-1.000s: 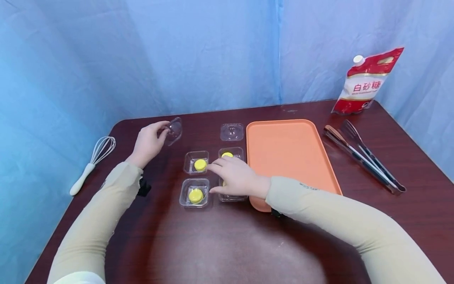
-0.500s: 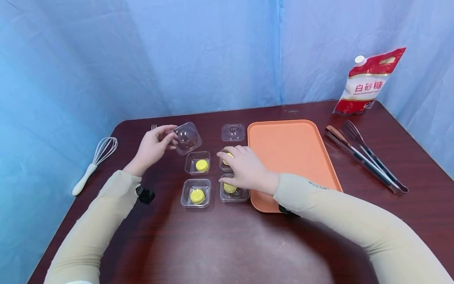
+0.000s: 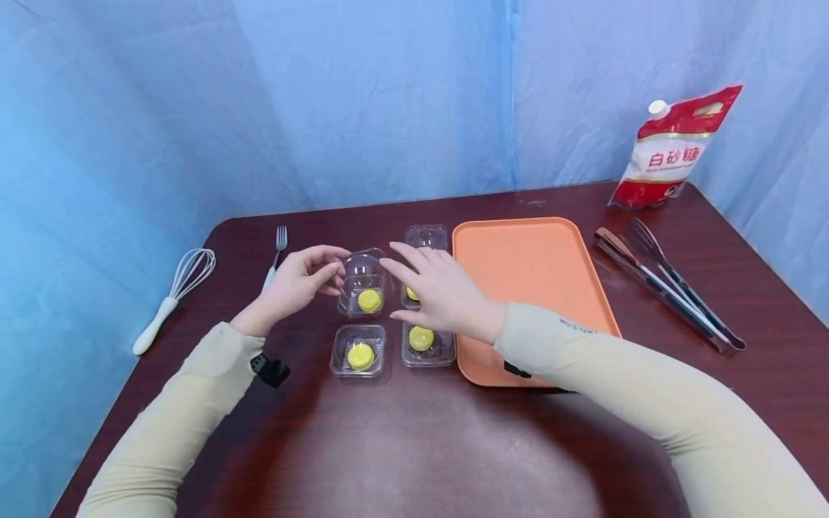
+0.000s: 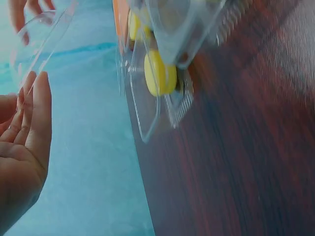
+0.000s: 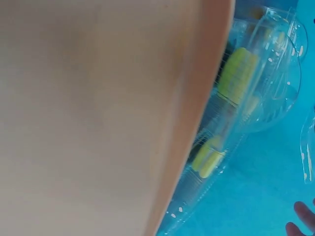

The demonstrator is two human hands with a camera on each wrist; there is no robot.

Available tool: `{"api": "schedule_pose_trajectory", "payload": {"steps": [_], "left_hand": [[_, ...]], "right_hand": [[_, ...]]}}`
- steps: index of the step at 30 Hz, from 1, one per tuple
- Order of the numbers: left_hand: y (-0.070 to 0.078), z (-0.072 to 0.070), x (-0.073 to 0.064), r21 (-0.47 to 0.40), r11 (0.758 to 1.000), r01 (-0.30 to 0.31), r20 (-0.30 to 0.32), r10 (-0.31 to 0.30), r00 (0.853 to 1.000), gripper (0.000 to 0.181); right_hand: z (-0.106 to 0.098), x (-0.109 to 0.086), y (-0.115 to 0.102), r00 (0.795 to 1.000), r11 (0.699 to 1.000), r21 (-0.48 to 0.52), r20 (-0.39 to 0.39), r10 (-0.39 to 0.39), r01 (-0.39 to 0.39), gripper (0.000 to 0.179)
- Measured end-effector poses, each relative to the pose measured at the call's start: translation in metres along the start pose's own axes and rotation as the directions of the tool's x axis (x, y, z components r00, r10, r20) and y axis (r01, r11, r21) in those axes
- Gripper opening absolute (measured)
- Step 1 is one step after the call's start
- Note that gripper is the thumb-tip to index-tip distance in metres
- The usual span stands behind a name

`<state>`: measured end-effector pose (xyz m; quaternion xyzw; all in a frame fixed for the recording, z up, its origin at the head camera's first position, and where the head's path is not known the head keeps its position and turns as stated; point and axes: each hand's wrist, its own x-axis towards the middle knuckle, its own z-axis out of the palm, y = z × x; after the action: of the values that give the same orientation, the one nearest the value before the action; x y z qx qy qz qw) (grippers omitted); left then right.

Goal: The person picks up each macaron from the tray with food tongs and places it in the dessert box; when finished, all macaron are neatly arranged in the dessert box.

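My left hand (image 3: pixel 301 284) pinches the left edge of a clear domed plastic lid (image 3: pixel 361 263), tilted above the back-left clear container (image 3: pixel 343 305). A round yellow macaron-like piece (image 3: pixel 369 301) lies in that container. My right hand (image 3: pixel 447 293) has its fingers spread, fingertips close to the lid's right side; I cannot tell whether they touch it. It partly hides the back-right container. The front-left container (image 3: pixel 337 360) and front-right container (image 3: pixel 447 356) each hold a yellow piece. In the left wrist view the lid (image 4: pixel 42 42) is between both hands' fingers.
Behind the containers lies another clear lid (image 3: pixel 426 234). An orange tray (image 3: pixel 524 266) is at the right, partly under my right forearm. Tongs (image 3: pixel 673 288) and a sugar pouch (image 3: pixel 667 158) are farther right. A fork (image 3: pixel 278 248) and a whisk (image 3: pixel 171 298) lie at the left.
My left hand has carried the lid rightward over the back-left container, uncovering the fork. My right hand first drew right off the containers, then spread its fingers near the lid.
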<state>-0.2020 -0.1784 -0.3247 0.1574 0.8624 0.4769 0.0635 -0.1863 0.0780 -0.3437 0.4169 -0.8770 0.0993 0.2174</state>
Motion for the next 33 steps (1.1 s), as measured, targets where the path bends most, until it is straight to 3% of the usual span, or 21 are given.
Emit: {"api": "schedule_pose_trajectory", "payload": {"steps": [5, 10, 18, 22, 27, 30, 33], "left_hand": [[0.001, 0.006, -0.001, -0.028, 1.0, -0.002, 0.074, 0.004, 0.997, 0.029], [0.0, 0.008, 0.0, -0.065, 0.998, 0.01, 0.133, -0.001, 0.991, 0.028], [-0.005, 0.008, -0.001, -0.064, 0.997, 0.037, 0.161, -0.027, 0.987, 0.03], [-0.003, 0.009, -0.004, -0.041, 0.999, 0.031, 0.195, -0.023, 0.981, 0.039], [-0.003, 0.01, -0.008, 0.057, 0.996, -0.073, 0.234, 0.057, 0.971, 0.066], [-0.006, 0.012, -0.007, 0.135, 0.978, -0.16, 0.248, 0.123, 0.961, 0.081], [-0.009, 0.013, -0.005, 0.222, 0.954, -0.204, 0.242, 0.149, 0.959, 0.083]], "right_hand": [[-0.004, 0.005, -0.001, 0.998, 0.997, 0.028, -0.016, -0.065, 0.065, 0.075], [-0.004, 0.007, -0.002, 0.997, 0.996, 0.043, 0.015, -0.081, 0.081, 0.073], [-0.001, 0.007, -0.004, 0.994, 0.995, 0.037, 0.057, -0.097, 0.095, 0.071], [0.0, 0.008, -0.005, 0.994, 0.995, 0.033, 0.058, -0.091, 0.089, 0.069], [0.001, 0.014, -0.002, 0.993, 0.997, 0.075, 0.111, -0.039, 0.031, 0.071], [0.0, 0.019, 0.001, 0.988, 0.991, 0.129, 0.156, 0.008, -0.028, 0.072], [0.0, 0.024, 0.003, 0.977, 0.98, 0.178, 0.209, 0.051, -0.089, 0.072]]}}
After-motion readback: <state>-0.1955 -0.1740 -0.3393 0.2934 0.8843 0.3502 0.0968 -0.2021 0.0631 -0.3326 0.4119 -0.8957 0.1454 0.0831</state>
